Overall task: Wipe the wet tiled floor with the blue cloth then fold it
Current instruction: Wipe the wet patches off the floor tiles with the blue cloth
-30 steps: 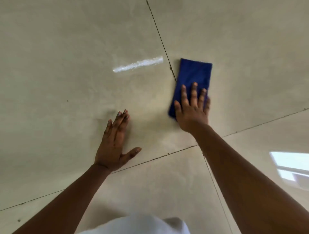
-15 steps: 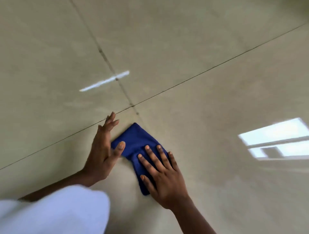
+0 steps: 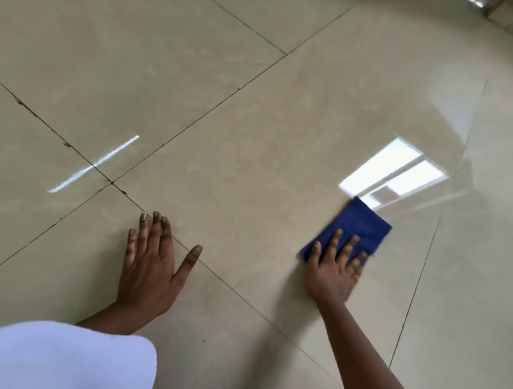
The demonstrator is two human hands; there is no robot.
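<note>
- Down at the bottom left, a white fabric garment (image 3: 69, 355) is cut off by the frame edge and hides our left forearm above the wrist; we cannot tell what kind of garment it is.
- Our right forearm runs out of view at the bottom edge, so nothing past it can be seen.
- Our left hand (image 3: 150, 269) lies palm down on the glossy beige tiled floor (image 3: 249, 138), its fingers (image 3: 155, 230) straight and close together, the thumb spread out to the side, holding nothing. It sits across a dark grout line.
- Our right hand (image 3: 334, 269) presses flat on the folded dark blue cloth (image 3: 358, 227), its fingers (image 3: 348, 247) spread and nearly straight on top of the fabric; we see no curl around its edge.
- That hand covers the near end of the cloth, so we cannot make out that end's edge or how many layers it has. The cloth lies flat on the floor, well to the right of the left hand, its far corner just touching a bright window reflection (image 3: 394, 175).
- A thin streak of reflected light (image 3: 94, 163) crosses a grout joint at the left; whether the sheen there is water or only gloss is hard to tell.
- At the top right corner something shiny (image 3: 491, 3) is cut off and cannot be identified.
</note>
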